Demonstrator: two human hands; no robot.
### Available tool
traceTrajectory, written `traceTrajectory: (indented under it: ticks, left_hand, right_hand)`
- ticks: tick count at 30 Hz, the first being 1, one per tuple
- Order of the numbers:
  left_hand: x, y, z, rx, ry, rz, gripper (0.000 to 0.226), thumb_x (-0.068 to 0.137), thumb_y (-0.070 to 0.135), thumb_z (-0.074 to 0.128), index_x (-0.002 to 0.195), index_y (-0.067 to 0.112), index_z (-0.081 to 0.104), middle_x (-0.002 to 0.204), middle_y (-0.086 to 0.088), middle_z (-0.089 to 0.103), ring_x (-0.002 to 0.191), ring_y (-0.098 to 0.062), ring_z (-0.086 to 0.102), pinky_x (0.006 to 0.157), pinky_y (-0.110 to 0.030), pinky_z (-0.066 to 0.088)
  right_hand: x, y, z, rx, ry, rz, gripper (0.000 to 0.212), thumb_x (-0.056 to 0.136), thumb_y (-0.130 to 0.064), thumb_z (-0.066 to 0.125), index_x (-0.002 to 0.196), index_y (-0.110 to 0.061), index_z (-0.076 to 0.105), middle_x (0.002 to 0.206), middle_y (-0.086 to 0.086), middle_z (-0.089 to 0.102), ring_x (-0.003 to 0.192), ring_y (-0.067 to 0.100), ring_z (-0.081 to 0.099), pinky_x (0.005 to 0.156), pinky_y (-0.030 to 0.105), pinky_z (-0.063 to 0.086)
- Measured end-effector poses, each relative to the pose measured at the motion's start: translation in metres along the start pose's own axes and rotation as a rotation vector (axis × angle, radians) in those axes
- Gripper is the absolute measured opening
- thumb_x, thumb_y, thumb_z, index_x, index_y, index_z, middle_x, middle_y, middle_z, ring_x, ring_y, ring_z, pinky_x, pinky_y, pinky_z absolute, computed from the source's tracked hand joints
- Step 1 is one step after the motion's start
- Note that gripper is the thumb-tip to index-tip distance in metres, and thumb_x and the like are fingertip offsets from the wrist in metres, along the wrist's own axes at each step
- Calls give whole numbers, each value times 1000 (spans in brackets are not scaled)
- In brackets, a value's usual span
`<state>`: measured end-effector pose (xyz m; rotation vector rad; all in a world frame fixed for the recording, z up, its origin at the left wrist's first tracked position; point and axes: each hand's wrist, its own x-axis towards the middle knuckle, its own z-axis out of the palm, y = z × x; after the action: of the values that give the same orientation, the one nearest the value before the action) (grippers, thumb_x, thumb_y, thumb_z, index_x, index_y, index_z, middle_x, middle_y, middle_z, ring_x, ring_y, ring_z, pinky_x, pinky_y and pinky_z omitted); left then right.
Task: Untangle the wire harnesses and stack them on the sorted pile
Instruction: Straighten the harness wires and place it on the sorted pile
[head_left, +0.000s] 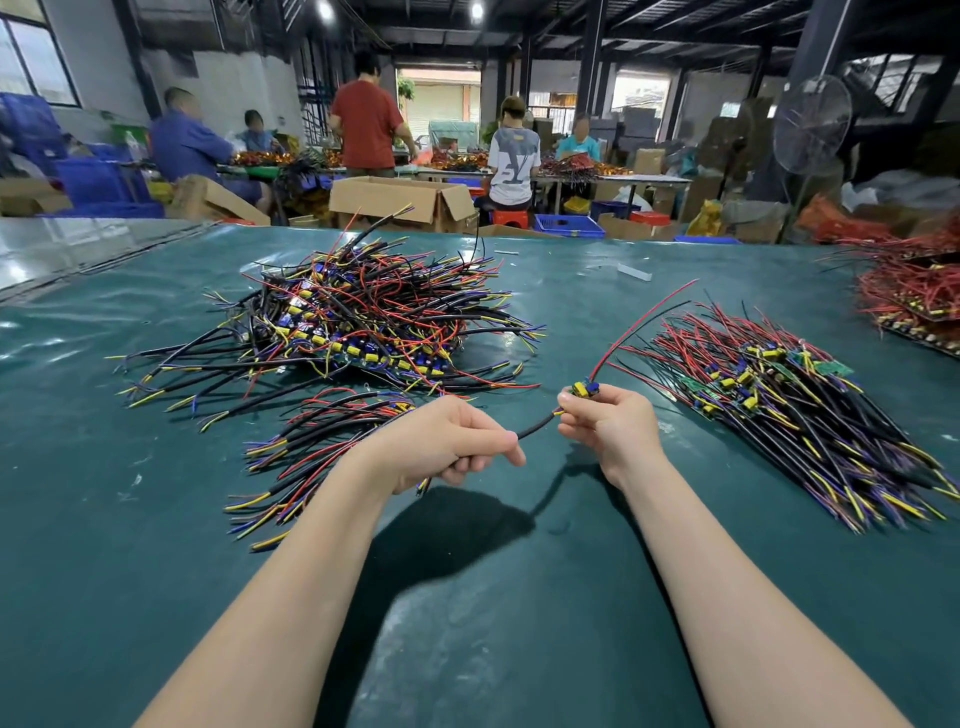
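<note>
- One wire harness (536, 429) is held above the table between two hands, in front of the heaps and just left of the sorted pile.
- Its small circuit-board end, set with yellow and blue blocky parts, is pinched by the fingertips of the right hand (608, 421).
- Its smooth black sheathed cable is wrapped by the curled fingers and thumb of the left hand (452, 447); a short bowed stretch of cable is left bare between the two hands.
- Two thin leads, one red and one black, are seen rising from the board and arching up to the right.
- One small bundle (317, 447) of roughly parallel harnesses is laid just left of the left wrist; whether it is touched cannot be told.
- One tangled heap (363, 312) is piled further back: black sheaths and red, yellow and blue strands crossed in every direction.
- One sorted pile (779, 400) is laid at the right, its wires combed into one slanting line.
- One red-wired heap (914, 296) is cut off by the right edge.
- All is borne by a glossy, wrinkled dark-green table cover (156, 545).
- Five people (366, 124) are seen at distant benches, with one open cardboard box (395, 200) and one round wire-caged fan (811, 124).
</note>
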<state>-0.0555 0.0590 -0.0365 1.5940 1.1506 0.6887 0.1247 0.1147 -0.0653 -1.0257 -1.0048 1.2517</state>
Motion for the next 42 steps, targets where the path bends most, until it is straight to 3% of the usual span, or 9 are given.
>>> traceTrajectory:
  ticks: [11, 15, 22, 26, 29, 32, 35, 38, 42]
  left_hand:
    - [-3, -16, -19, -147, 171, -116, 35, 90, 18, 58, 58, 15, 73, 44, 9, 45, 38, -3, 38, 40, -12, 31]
    - [2, -14, -15, -236, 185, -42, 39, 90, 16, 55, 55, 14, 71, 43, 7, 48, 37, -1, 40, 39, -10, 32]
    - [-1, -5, -10, -543, 2, 121, 24, 76, 10, 61, 54, 8, 71, 36, 8, 39, 31, 1, 31, 33, -9, 26]
    - [2, -12, -7, -297, 75, -16, 27, 90, 13, 53, 69, 9, 69, 41, 7, 48, 35, 0, 40, 38, -11, 34]
    - [-4, -17, -12, -302, -140, -99, 22, 82, 25, 57, 74, 10, 71, 54, 2, 61, 43, -3, 53, 45, -16, 46]
    - [-4, -11, -12, -333, -265, -128, 36, 77, 40, 51, 73, 14, 74, 58, 2, 63, 45, -4, 54, 45, -16, 46]
    - [4, -6, 0, -195, -175, -195, 43, 88, 48, 41, 81, 17, 69, 63, 4, 65, 49, -4, 56, 46, -16, 46]
    - [12, -5, 19, 53, -26, -135, 47, 98, 41, 36, 65, 21, 64, 65, 3, 58, 47, -3, 50, 41, -14, 39]
    - [21, -8, 32, 197, 222, 10, 54, 99, 40, 33, 51, 16, 46, 44, 3, 39, 36, -8, 35, 36, -16, 26]
  right_hand:
    - [5, -1, -12, 265, 162, 13, 21, 83, 9, 59, 67, -6, 55, 40, -7, 55, 35, 1, 52, 41, 12, 47]
    - [5, -4, -17, 310, 161, 14, 19, 83, 7, 59, 69, -6, 57, 41, -8, 56, 36, 1, 52, 42, 12, 47]
    - [2, -14, -5, 503, 152, -40, 19, 85, 7, 57, 71, -6, 57, 43, -6, 57, 37, 1, 53, 43, 11, 47]
    - [0, -9, -15, 640, 217, 42, 18, 87, 4, 56, 72, -5, 55, 41, -5, 58, 35, 2, 54, 41, 10, 46]
    - [-3, -8, -11, 595, 156, 51, 16, 86, 5, 56, 73, -6, 57, 43, -5, 58, 36, 2, 54, 41, 10, 46]
    - [-2, -10, -7, 472, 79, 21, 18, 86, 6, 55, 73, -6, 57, 44, -6, 57, 36, 1, 53, 41, 11, 46]
    - [-4, -10, -2, 255, -4, -21, 17, 85, 7, 56, 73, -5, 58, 44, -6, 57, 36, 1, 52, 42, 12, 46]
    - [-9, -4, 8, 141, -82, -46, 18, 84, 10, 56, 73, -4, 59, 45, -5, 58, 37, 2, 52, 42, 13, 47]
    - [-10, -3, 14, 155, -104, -28, 17, 84, 9, 56, 72, -3, 59, 45, -5, 58, 37, 2, 52, 42, 13, 47]
